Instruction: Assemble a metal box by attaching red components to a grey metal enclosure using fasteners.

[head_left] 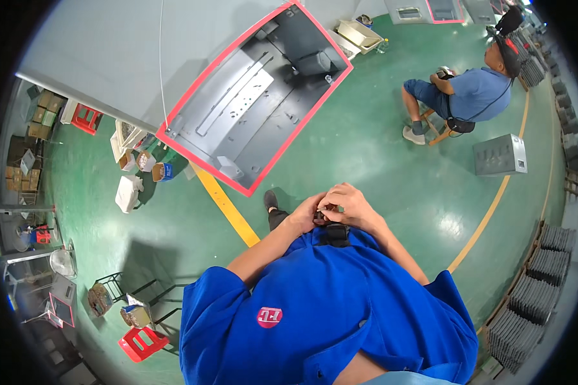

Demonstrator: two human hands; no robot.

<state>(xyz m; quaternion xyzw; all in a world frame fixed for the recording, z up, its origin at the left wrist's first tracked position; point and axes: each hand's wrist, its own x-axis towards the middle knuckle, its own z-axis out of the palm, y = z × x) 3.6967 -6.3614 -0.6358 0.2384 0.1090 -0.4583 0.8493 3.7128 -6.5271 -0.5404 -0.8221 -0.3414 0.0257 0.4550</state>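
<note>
Up close, both hands' fingers, left hand (307, 212) and right hand (347, 206), clenched around small dark clip (321, 220), axis unclear.

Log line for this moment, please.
left hand: on small black device at chest | right hand: same device | red-edged grey cabinet: ahead

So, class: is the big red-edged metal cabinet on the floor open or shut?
Open. The cabinet lies on its back with no door over it, so its grey inside, with brackets and a perforated plate, shows.

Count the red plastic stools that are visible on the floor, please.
2: one red stool at upper left by the wall, another red stool at lower left. Others may be hidden.
</note>
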